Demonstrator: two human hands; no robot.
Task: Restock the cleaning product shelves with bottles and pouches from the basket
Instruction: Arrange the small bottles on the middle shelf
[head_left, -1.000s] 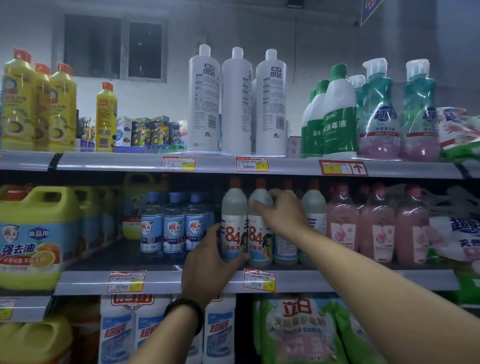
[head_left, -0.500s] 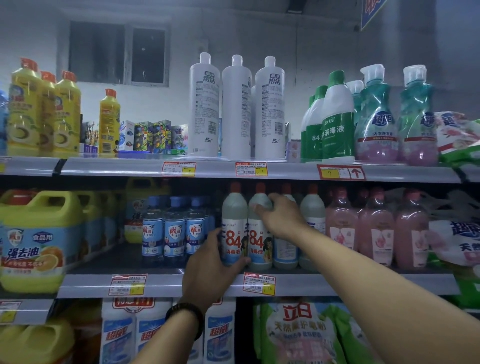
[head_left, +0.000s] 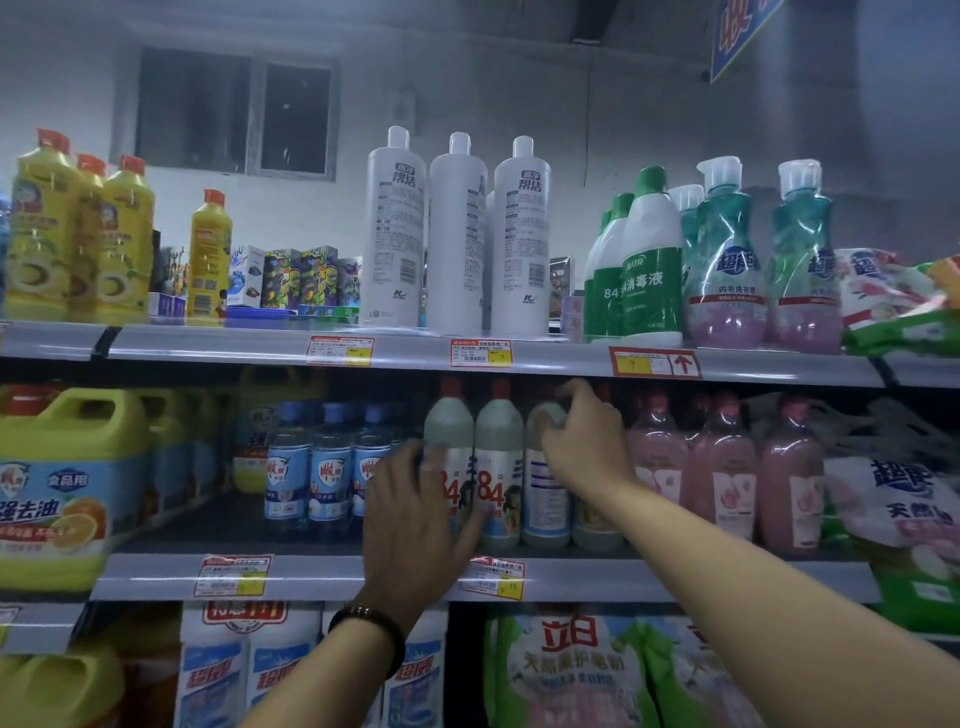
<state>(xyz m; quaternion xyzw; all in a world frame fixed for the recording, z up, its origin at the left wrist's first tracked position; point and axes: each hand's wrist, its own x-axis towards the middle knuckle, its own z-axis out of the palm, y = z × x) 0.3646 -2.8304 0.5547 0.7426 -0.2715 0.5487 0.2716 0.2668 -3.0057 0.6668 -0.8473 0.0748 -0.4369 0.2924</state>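
Observation:
Several white "84" disinfectant bottles with red caps stand in a row on the middle shelf (head_left: 649, 579). My left hand (head_left: 415, 525) grips the leftmost 84 bottle (head_left: 449, 423) around its lower body, thumb on the right side. My right hand (head_left: 587, 447) reaches in from the right, and its curled fingers hold the shoulder of the third 84 bottle (head_left: 543, 499). The second 84 bottle (head_left: 498, 457) stands between the two hands. The basket is out of view.
Pink bottles (head_left: 722, 467) stand right of the 84 row, small blue-labelled bottles (head_left: 330, 467) left of it, and yellow jugs (head_left: 67, 467) further left. Tall white bottles (head_left: 457, 234) and green bottles (head_left: 652, 260) fill the top shelf. Pouches (head_left: 571, 670) lie on the shelf below.
My right hand has shifted rightward from the second 84 bottle to the third. My left hand has slid slightly up the leftmost bottle.

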